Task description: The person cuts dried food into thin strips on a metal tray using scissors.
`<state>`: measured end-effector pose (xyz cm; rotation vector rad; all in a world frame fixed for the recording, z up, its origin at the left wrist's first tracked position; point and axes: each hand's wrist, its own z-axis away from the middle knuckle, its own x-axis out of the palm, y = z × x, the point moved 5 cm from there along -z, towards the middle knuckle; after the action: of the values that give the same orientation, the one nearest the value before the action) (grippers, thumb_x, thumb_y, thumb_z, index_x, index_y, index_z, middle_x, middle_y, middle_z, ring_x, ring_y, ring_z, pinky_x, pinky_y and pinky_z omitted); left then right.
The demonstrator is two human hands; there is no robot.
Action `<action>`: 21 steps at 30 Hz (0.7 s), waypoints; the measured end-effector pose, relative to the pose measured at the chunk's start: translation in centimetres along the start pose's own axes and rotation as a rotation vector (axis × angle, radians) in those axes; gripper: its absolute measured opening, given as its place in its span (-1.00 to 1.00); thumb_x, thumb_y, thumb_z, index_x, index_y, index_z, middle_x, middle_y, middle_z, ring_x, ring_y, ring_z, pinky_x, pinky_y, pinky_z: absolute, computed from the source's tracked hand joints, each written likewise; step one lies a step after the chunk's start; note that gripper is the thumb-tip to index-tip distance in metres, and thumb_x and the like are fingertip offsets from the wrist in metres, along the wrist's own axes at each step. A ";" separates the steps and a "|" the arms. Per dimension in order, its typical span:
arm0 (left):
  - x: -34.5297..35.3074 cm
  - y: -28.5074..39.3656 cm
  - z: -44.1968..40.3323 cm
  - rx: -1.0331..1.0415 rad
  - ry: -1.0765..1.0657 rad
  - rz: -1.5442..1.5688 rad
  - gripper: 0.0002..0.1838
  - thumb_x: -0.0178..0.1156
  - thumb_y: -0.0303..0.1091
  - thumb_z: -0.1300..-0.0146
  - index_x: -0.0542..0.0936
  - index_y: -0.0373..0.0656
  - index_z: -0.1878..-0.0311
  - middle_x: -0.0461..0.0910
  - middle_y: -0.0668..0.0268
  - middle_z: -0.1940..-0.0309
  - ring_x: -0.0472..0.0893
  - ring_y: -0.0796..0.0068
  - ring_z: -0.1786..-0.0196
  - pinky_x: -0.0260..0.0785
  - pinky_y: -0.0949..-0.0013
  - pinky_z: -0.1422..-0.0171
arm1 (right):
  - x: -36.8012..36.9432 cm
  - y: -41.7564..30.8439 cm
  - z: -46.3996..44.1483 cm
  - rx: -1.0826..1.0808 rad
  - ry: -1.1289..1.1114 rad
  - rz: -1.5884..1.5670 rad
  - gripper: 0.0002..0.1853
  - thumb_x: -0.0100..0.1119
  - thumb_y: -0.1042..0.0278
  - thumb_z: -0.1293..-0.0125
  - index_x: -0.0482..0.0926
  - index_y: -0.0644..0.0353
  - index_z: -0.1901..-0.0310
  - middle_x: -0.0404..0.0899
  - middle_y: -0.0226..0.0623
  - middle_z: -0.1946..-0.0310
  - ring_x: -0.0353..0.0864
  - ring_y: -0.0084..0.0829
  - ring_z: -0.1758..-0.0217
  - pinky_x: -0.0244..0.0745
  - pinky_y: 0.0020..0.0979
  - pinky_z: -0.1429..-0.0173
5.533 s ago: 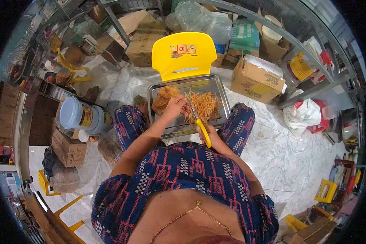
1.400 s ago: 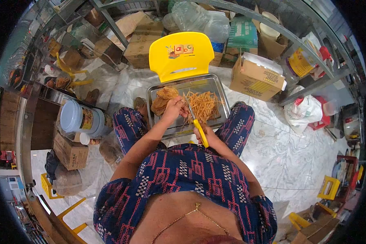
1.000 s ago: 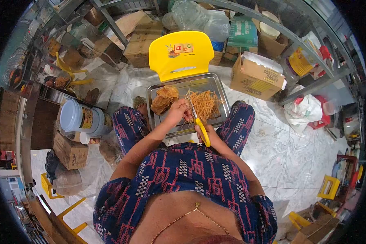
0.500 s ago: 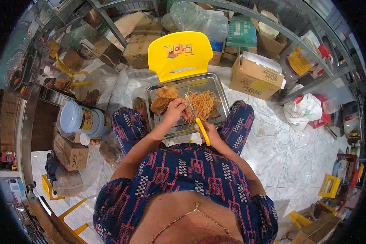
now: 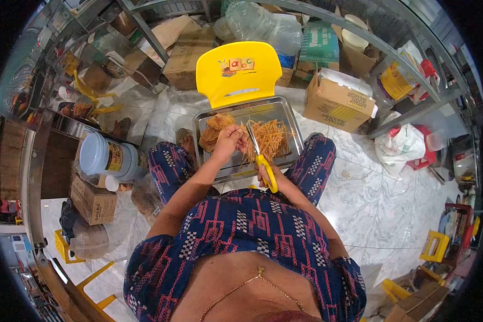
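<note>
A metal tray [image 5: 258,111] rests on the yellow chair [image 5: 239,72] in front of me. Brown flat pieces [image 5: 212,134] are stacked at its left, and a pile of thin orange-brown strips [image 5: 271,139] lies at its right. My left hand [image 5: 233,142] is pinched over the tray between the two heaps; what its fingers hold is too small to make out. In my right hand [image 5: 267,174] are yellow-handled scissors [image 5: 264,163], their blades pointing up beside my left fingertips, at the left edge of the strips.
Blue lidded buckets [image 5: 107,154] and a cardboard box [image 5: 93,201] stand at the left. Another cardboard box [image 5: 339,102] is right of the chair, with a white bag [image 5: 400,147] farther right. A metal rack frame [image 5: 327,13] crosses the top.
My left hand has shifted slightly left and up, over the edge of the brown pieces. The scissors' handles now look more spread in my right hand.
</note>
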<state>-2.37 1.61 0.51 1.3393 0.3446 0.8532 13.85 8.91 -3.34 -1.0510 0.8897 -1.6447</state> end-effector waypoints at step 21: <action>0.7 0.0 -0.3 0.004 -0.012 -0.167 -0.85 -0.12 -0.34 -0.26 0.37 -0.18 0.37 0.40 0.36 0.63 0.48 0.57 0.60 0.35 0.53 0.59 | 0.2 -0.4 0.4 -0.017 -0.018 -0.021 -0.56 -0.06 -0.07 -0.20 0.36 0.22 0.22 0.33 -0.45 0.65 0.35 -0.61 0.70 0.29 -0.59 0.60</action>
<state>-2.12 2.29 0.57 1.2989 0.4429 0.7050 14.01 8.77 -2.80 -1.0886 0.8854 -1.6455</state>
